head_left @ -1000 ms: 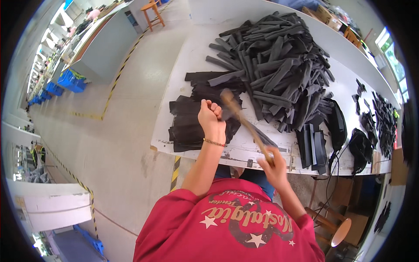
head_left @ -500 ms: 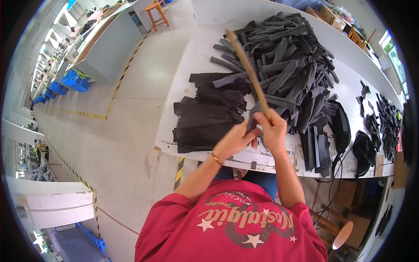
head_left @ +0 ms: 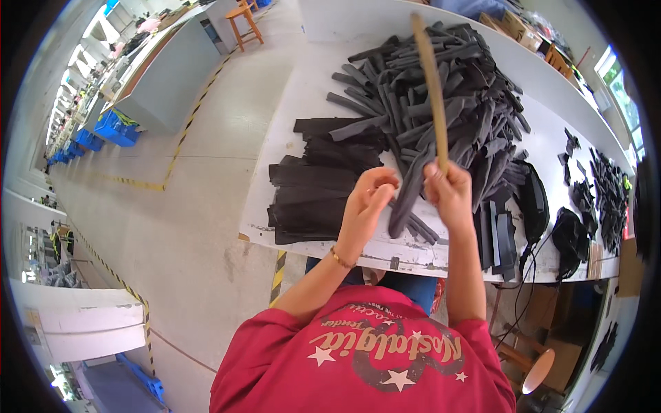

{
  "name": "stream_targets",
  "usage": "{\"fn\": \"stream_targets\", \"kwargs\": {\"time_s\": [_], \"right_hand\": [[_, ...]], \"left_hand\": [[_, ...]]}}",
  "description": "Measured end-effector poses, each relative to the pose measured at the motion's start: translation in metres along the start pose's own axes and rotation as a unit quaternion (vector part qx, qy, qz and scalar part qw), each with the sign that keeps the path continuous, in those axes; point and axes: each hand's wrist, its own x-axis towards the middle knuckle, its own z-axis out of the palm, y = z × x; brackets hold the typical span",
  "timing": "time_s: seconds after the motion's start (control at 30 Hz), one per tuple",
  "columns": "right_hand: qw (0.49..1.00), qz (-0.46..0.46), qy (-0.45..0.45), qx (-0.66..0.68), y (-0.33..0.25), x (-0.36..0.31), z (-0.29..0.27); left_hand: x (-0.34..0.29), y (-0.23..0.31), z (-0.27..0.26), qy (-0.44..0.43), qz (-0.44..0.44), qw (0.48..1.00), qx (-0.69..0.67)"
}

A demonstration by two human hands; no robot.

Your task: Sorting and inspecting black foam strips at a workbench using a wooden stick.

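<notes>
My right hand (head_left: 451,196) is closed around the lower end of a long wooden stick (head_left: 432,89), which points up and away over the table. Just left of that fist is a dark grey fabric tube (head_left: 409,199), slanting toward the table's near edge; whether the fingers touch it I cannot tell. My left hand (head_left: 370,199) is apart from the tube, its fingers loosely bent with a gap to the thumb and nothing visible in them. Beside it lie flat black fabric pieces (head_left: 306,186) in overlapping stacks. Beyond both hands rises a large heap of dark grey fabric tubes (head_left: 447,89).
The white table (head_left: 275,141) has a raised board along its far side. To the right are black pouch-like items (head_left: 533,199) with cords, flat dark strips (head_left: 497,234) and more dark pieces (head_left: 609,199). A round stool (head_left: 538,372) stands at lower right.
My hands have moved apart; the left let go of the dark fabric at the stick. The stick has swung more upright and to the right, and the grey tube now shows between my hands.
</notes>
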Motion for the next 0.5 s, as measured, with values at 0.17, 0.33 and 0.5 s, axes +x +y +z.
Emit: {"fn": "stream_targets", "kwargs": {"time_s": [0.17, 0.33, 0.5], "right_hand": [[0.999, 0.026, -0.016, 0.045, 0.007, -0.016, 0.018], [0.993, 0.036, 0.014, 0.11, 0.03, -0.021, 0.018], [0.995, 0.065, 0.019, 0.074, 0.035, -0.024, 0.022]], "left_hand": [[0.013, -0.006, -0.007, -0.085, -0.067, 0.994, 0.006], [0.002, -0.026, -0.009, -0.006, -0.098, 0.995, 0.02], [0.016, -0.024, -0.008, -0.033, -0.067, 0.997, 0.026]]}}
